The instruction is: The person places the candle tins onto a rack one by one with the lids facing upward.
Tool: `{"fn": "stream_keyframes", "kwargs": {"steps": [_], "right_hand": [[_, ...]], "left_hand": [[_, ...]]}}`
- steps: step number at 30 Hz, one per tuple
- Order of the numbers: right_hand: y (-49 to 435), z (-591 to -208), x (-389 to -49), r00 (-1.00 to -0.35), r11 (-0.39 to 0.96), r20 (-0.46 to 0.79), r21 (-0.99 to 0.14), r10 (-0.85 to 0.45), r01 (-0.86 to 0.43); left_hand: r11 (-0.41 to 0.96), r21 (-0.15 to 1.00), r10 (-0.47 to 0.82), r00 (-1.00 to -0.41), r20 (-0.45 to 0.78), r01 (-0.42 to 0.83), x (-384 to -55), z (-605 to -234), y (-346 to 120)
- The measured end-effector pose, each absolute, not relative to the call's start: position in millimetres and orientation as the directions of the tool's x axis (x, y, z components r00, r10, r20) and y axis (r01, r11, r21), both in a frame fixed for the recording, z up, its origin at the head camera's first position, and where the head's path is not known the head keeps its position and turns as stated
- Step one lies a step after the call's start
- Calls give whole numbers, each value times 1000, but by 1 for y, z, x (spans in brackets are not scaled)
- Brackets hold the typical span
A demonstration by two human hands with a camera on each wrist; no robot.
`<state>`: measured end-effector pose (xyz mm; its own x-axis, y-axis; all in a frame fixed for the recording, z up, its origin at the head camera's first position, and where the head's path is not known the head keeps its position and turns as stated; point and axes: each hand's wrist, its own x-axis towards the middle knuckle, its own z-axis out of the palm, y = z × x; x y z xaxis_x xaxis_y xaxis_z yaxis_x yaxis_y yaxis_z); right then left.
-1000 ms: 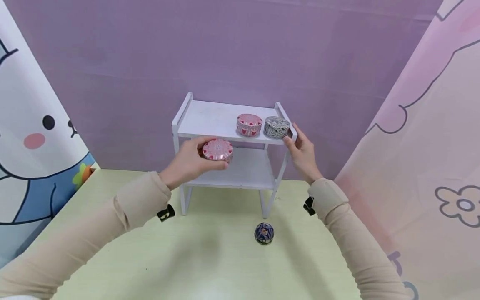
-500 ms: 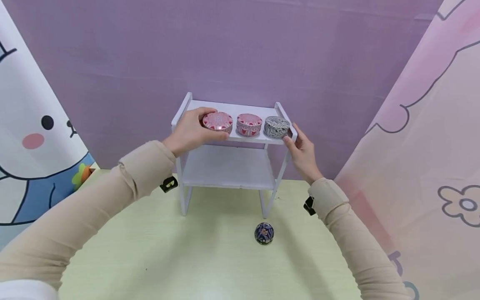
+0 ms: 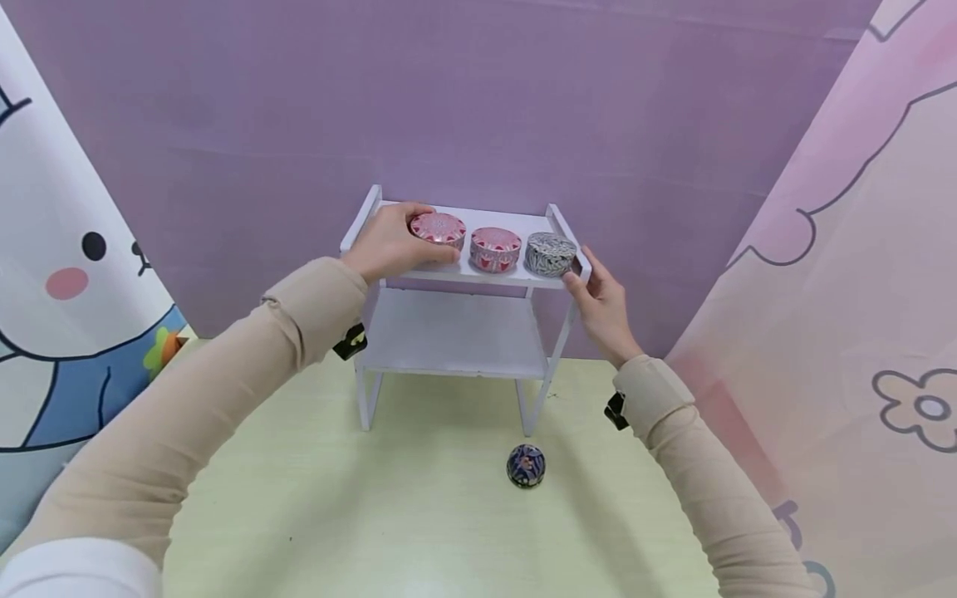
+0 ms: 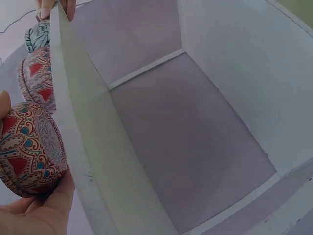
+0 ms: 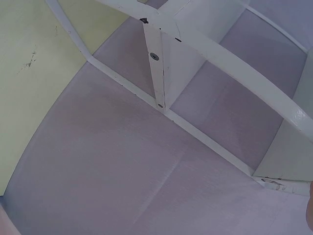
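My left hand [image 3: 396, 241] grips a round tin [image 3: 438, 228] with a pink-and-red patterned lid, over the left part of the top board of a small white shelf [image 3: 449, 332]. In the left wrist view, thumb and fingers span the sides of this tin [image 4: 32, 147], close by the board's front edge. A similar pink-red tin [image 3: 495, 251] stands just right of it, followed by a black-and-white patterned tin [image 3: 551, 254]. Gripping the board's right end, my right hand [image 3: 604, 307] has its thumb at the front corner beside the black-and-white tin.
A dark blue floral tin [image 3: 527, 466] lies on the pale yellow surface [image 3: 419, 515] in front of the shelf's right legs. Behind stands a purple backdrop [image 3: 463, 100]; printed panels flank both sides. The shelf's lower board [image 3: 456, 332] lies beneath the top one.
My left hand has lifted the pink-red tin from in front of the shelf up over the top board, then slightly farther back. The right hand keeps its place.
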<state>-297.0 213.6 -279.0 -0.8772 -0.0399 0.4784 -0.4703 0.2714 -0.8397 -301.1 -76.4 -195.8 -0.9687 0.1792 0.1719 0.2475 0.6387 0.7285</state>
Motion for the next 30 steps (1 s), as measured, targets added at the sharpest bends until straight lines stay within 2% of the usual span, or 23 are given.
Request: {"fn": "stream_keyframes", "kwargs": {"steps": [30], "right_hand": [[212,-279,-298,-875,259,483,-842,-28,-473]], "left_hand": [[633,750,160,-980,117,193,-312,-206,-76]]}}
